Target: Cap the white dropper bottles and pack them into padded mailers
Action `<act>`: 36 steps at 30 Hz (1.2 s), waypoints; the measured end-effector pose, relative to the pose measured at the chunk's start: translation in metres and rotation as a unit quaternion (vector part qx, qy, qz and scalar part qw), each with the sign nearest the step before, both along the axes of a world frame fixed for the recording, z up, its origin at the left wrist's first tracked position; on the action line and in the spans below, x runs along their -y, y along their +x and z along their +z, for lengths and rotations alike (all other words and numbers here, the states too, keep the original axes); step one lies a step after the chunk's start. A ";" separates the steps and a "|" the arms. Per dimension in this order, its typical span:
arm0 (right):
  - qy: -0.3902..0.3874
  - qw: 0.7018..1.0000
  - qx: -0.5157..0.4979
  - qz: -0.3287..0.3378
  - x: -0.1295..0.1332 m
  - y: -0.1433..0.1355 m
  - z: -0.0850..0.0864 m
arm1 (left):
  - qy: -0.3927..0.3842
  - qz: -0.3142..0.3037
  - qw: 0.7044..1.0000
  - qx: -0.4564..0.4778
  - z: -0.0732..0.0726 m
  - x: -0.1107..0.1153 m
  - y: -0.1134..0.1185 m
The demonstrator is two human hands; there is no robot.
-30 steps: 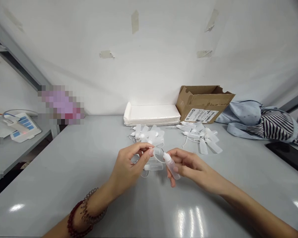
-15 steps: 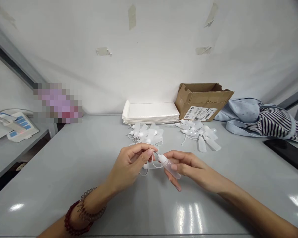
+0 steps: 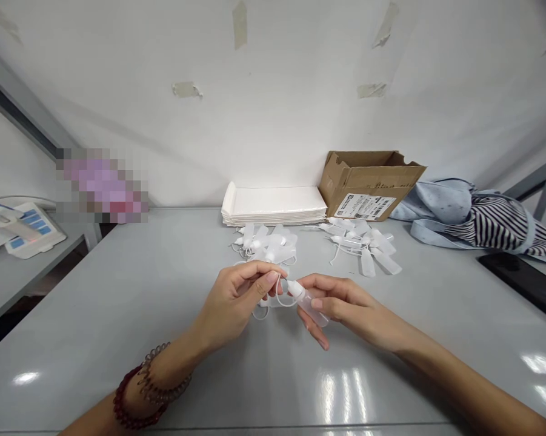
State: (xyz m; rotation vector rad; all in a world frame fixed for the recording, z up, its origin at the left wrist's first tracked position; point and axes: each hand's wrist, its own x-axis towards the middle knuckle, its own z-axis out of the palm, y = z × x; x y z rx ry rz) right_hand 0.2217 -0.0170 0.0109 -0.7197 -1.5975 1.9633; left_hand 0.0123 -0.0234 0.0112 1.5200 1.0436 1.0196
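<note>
My right hand [image 3: 349,306] holds a small translucent needle-tip squeeze bottle [image 3: 317,313] between thumb and fingers, tilted with its white top toward the left. A thin dark needle tip points from the top to my left hand [image 3: 234,303]. Thumb and forefinger of that hand pinch the end of the bottle's thin white strap [image 3: 279,293], which loops back to the bottle neck. Whatever sits at the pinched end is hidden by the fingertips. Just behind the left fingers lies a pile of similar bottles [image 3: 275,239], partly covered by my hand.
A second group of bottles [image 3: 368,242] lies at the right. Behind stand a stack of white padded envelopes [image 3: 273,206] and an open cardboard box [image 3: 368,188]. A blue and striped cloth bag [image 3: 491,221] and a black phone [image 3: 525,284] are at the far right.
The whole view has shifted slightly. Both hands keep nearly the same pose on the bottle and its strap.
</note>
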 end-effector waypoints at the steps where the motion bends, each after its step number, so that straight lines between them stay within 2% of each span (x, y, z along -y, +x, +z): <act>1: 0.000 1.000 0.002 0.001 0.000 0.000 0.000 | -0.001 0.000 1.000 0.001 0.000 0.000 0.000; 9: -0.003 1.000 0.012 0.001 0.000 0.001 -0.001 | 0.011 0.012 0.999 -0.030 0.002 0.001 0.000; 17: 0.013 0.997 0.076 -0.018 0.001 0.000 0.004 | 0.187 0.008 0.972 -0.140 -0.001 0.000 0.000; 25: 0.017 0.996 0.089 -0.020 0.001 -0.002 0.004 | 0.189 0.000 0.970 -0.157 -0.003 0.001 0.000; 31: 0.029 0.997 0.056 -0.036 0.002 -0.004 0.002 | 0.176 0.099 0.966 -0.162 -0.003 0.002 0.002; 36: 0.029 0.997 0.036 -0.064 0.001 -0.006 0.000 | 0.292 0.072 0.933 -0.198 -0.010 0.004 0.004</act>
